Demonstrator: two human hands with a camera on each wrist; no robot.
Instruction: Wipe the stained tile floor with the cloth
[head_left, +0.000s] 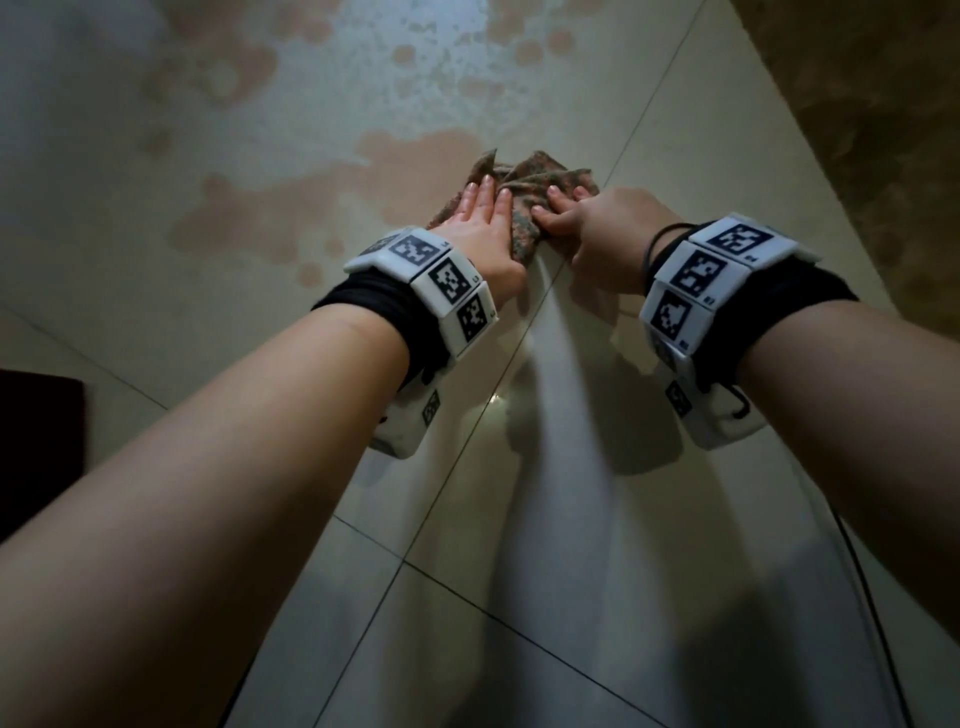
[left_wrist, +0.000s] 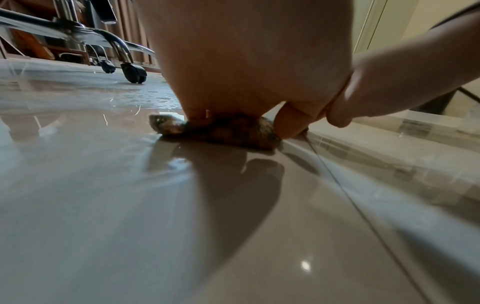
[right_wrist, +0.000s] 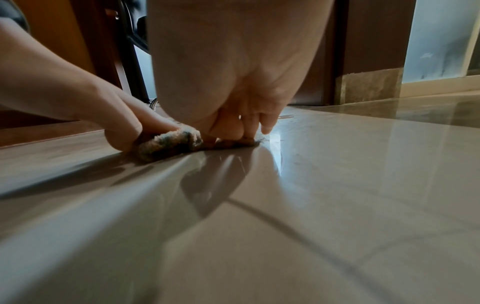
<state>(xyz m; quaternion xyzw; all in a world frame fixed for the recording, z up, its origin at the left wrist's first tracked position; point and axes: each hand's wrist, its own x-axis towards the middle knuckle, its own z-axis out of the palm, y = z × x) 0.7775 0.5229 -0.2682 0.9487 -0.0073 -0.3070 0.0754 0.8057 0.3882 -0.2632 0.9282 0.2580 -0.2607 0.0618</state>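
A crumpled brown-green mottled cloth (head_left: 535, 174) lies on the glossy cream tile floor (head_left: 597, 467), at the near edge of a pinkish-brown stain (head_left: 415, 150). My left hand (head_left: 480, 218) presses flat on the cloth's left part with straight fingers. My right hand (head_left: 571, 213) holds the right part with bent fingers bunching the fabric. In the left wrist view the palm (left_wrist: 246, 72) bears down on the cloth (left_wrist: 226, 131). In the right wrist view curled fingers (right_wrist: 233, 127) dig into the cloth (right_wrist: 168, 146). More stain blotches and a wet speckled patch (head_left: 415, 67) spread beyond the cloth.
A dark mat (head_left: 36, 441) lies at the left edge. A brown marbled skirting (head_left: 883, 130) runs along the right. A thin black cable (head_left: 872, 597) trails by my right arm. A chair castor (left_wrist: 133, 73) stands on the floor beyond the stain.
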